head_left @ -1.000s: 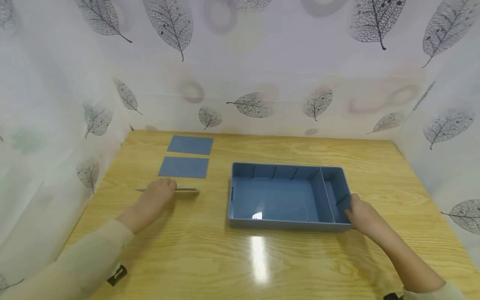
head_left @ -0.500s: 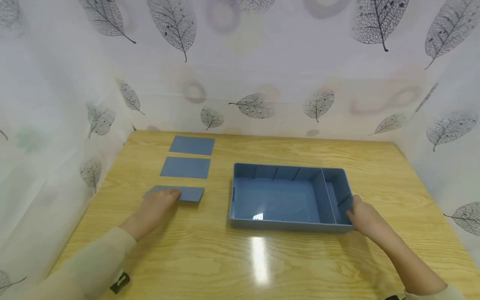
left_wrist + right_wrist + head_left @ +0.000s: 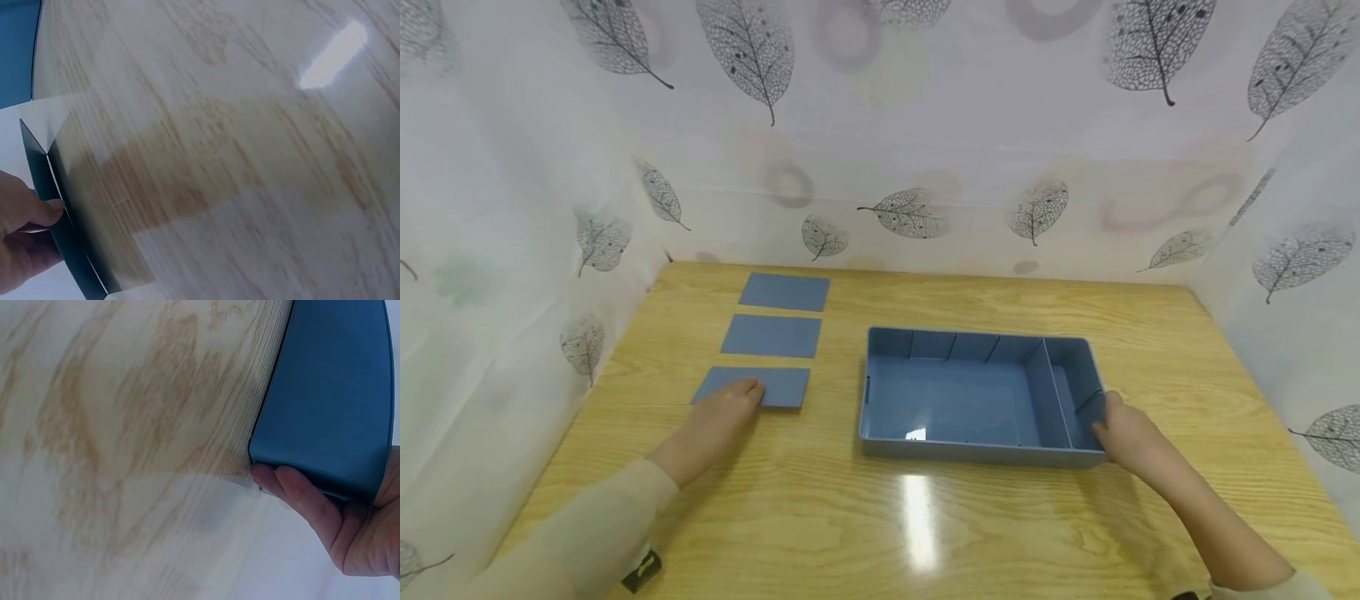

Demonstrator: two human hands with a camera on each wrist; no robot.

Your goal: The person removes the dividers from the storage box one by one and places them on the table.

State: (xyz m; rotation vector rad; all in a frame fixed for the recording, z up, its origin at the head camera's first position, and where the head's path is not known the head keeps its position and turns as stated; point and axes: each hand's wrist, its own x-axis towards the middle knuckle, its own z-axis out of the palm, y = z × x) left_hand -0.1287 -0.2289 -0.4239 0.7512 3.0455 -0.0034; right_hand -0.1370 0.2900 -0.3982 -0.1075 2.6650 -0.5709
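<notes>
My left hand (image 3: pixel 718 418) pinches the near long edge of a thin blue-grey rectangular divider panel (image 3: pixel 786 388). In the left wrist view, the thumb lies over the edge of this panel (image 3: pixel 41 176), which sits tilted close to the tabletop. Behind it, two similar panels (image 3: pixel 772 335) lie flat in a column. At the right, my right hand (image 3: pixel 1133 432) grips the short end wall of a blue-grey tray-like box (image 3: pixel 977 451). The right wrist view shows its fingers under the corner of the box (image 3: pixel 331 394). A cross wall splits off a narrow compartment at the box's right end.
The wooden table (image 3: pixel 820 525) reflects a bright light at its front middle. A curtain (image 3: pixel 880 125) with leaf prints encloses the back and both sides. Slots line the box's far inner wall.
The panel in my left hand has swung from nearly edge-on to almost flat, lowering toward the table in front of the other two panels. My right hand stays on the box.
</notes>
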